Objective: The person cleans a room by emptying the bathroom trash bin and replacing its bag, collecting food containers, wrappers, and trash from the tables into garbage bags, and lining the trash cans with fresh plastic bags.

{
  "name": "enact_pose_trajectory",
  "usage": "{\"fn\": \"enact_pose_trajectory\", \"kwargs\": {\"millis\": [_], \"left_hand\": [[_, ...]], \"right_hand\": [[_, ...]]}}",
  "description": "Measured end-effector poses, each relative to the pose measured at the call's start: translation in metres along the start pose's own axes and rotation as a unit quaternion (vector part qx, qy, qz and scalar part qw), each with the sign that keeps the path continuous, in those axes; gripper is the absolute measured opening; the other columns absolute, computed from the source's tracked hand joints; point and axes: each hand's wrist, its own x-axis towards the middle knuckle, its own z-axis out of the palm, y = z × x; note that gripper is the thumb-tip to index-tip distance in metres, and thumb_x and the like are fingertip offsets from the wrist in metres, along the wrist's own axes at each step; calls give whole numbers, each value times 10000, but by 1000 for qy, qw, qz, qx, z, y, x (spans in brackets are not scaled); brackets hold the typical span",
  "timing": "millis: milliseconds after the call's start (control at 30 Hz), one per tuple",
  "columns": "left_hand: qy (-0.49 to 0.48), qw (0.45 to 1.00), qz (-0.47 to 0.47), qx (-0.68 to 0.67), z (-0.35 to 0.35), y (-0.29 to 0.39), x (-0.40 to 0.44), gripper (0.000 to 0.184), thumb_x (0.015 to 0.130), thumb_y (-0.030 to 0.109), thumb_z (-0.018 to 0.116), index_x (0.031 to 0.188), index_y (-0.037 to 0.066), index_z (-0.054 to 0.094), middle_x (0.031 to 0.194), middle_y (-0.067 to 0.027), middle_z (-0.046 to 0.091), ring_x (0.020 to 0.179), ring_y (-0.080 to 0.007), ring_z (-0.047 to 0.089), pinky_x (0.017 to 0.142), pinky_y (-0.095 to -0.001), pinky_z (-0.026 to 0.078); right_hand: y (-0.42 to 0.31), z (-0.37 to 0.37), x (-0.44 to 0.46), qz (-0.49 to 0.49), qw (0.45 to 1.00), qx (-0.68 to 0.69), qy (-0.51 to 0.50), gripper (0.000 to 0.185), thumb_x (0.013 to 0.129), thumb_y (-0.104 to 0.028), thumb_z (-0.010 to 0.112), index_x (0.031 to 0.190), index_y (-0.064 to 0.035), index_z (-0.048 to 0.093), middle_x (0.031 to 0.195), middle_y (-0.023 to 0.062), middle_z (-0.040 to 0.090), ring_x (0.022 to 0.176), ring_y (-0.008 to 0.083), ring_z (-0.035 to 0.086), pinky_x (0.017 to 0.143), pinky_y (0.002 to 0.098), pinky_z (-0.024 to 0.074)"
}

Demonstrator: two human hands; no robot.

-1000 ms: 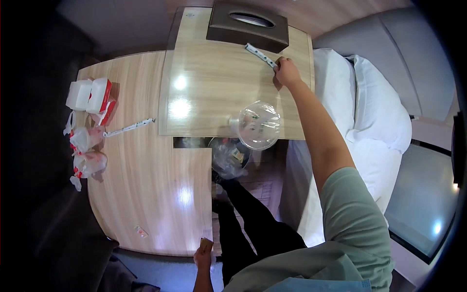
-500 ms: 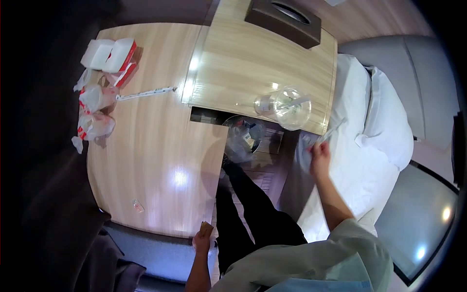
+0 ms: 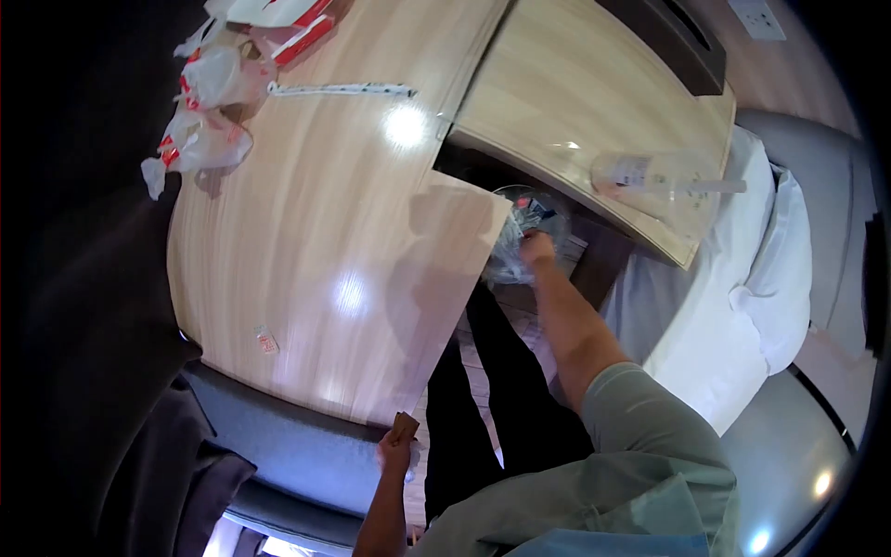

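Note:
My left hand is closed round a small folded brown piece, perhaps paper or card, beside the table's front edge. Something pale shows just under that hand. My right hand reaches down to a bin lined with a clear plastic bag, in the gap between the table and the cabinet. Its fingers look closed, and whatever they hold is hidden. Mixed rubbish lies in the bin. On the cabinet edge near my right arm is a clear plastic cup with a straw.
The wooden table carries bagged drinks, a red-and-white food box, a wrapped straw and a small packet. A dark tissue box stands on the cabinet. A bed with white bedding is at right.
My right hand has moved left from beside the bed to the bin. The view has shifted and turned. My left hand still holds the brown piece.

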Motion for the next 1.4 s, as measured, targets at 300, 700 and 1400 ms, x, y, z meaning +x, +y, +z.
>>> {"fn": "enact_pose_trajectory", "kwargs": {"millis": [300,700,1400], "left_hand": [[1,979,201,36,83,-183,86,410,698,448,629,903,94,646,818,-174,626,799,-318,609,679,-396,465],[21,988,-55,-146,17,-68,-17,462,741,515,539,940,107,627,858,-204,604,862,-346,587,713,-412,465],[40,977,30,-208,-3,-108,-20,376,776,350,566,884,-5,628,882,-198,621,873,-305,606,723,-347,466]], "right_hand": [[-1,-38,-25,1,998,15,65,219,763,-219,536,863,-32,591,752,192,610,726,333,603,630,414,468],[-264,-19,-217,-389,851,302,-181,185,819,-128,570,979,-38,554,874,100,587,713,171,601,643,281,495],[-145,-6,-213,-175,923,341,5,105,874,-178,519,850,-80,489,680,-14,490,576,77,461,498,223,396]]}}
